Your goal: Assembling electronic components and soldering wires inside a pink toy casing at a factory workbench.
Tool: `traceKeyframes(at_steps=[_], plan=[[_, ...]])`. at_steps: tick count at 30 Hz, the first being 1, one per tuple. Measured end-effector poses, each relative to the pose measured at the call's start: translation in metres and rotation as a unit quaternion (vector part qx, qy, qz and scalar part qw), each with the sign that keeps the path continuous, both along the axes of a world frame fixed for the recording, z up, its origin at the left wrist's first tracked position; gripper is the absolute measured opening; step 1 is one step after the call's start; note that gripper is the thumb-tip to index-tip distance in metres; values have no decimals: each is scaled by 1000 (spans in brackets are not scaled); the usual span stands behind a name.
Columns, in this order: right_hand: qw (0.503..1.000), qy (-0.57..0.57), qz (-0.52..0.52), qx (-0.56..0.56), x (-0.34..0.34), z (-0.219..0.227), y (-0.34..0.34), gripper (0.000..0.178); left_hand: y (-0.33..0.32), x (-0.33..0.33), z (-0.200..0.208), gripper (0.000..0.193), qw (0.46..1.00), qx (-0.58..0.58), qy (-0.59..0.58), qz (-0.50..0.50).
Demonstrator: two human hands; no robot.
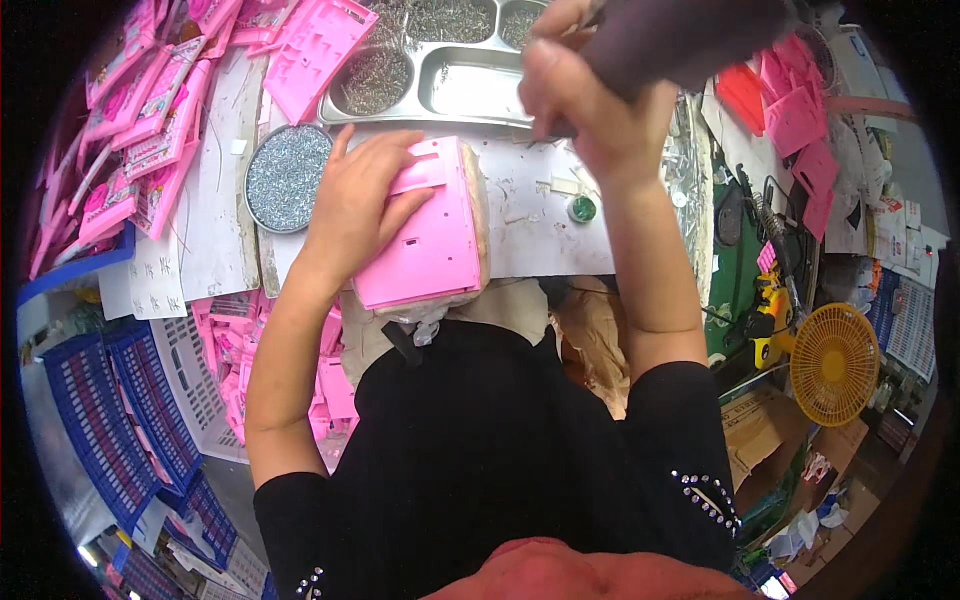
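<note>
My left hand (362,195) lies on a pink plastic case (432,243), its fingers stretched across the upper end and its thumb lower down on the face. Small holes and a slot show in the case, which rests on a padded, plastic-wrapped block (477,205) in front of me. Above and to the right, my right hand (585,95) is closed around a dark, thick object (680,40). Motion blurs this object, and its kind cannot be made out. Beyond the case is a steel compartment tray (470,85) holding small metal screws.
A round dish (290,178) of small silvery parts stands left of the case. Pink toy parts (150,120) pile up far left, and more fill a white crate (190,375). A small green-topped pot (581,208) sits right of centre. At right is a yellow fan (834,364).
</note>
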State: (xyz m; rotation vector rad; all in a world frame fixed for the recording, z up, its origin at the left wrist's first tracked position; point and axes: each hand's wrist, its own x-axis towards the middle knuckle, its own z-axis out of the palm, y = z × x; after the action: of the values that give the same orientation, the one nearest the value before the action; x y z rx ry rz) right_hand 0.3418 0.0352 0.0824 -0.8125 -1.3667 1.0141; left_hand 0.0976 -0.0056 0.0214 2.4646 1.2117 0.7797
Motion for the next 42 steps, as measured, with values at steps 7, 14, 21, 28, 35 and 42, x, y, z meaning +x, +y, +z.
traceKeyframes(at_steps=[7,14,21,28,35,42], plan=[[994,-61,-59,-64,11,20,36,19,-42,-46,42,34,992,66,-65,82],[984,-157,-81,17,19,5,65,37,-122,-133,56,31,973,-41,-24,227],[996,-91,-14,2,17,8,66,40,-296,-355,-91,58,729,-433,229,478],[990,-111,-91,8,23,-2,61,39,-321,-383,-155,51,734,-334,178,564],[993,-65,-94,30,6,-8,64,57,-46,-190,21,12,945,-26,-53,321],[987,-105,-117,28,22,-15,49,68,208,-173,46,31,925,238,-29,294]])
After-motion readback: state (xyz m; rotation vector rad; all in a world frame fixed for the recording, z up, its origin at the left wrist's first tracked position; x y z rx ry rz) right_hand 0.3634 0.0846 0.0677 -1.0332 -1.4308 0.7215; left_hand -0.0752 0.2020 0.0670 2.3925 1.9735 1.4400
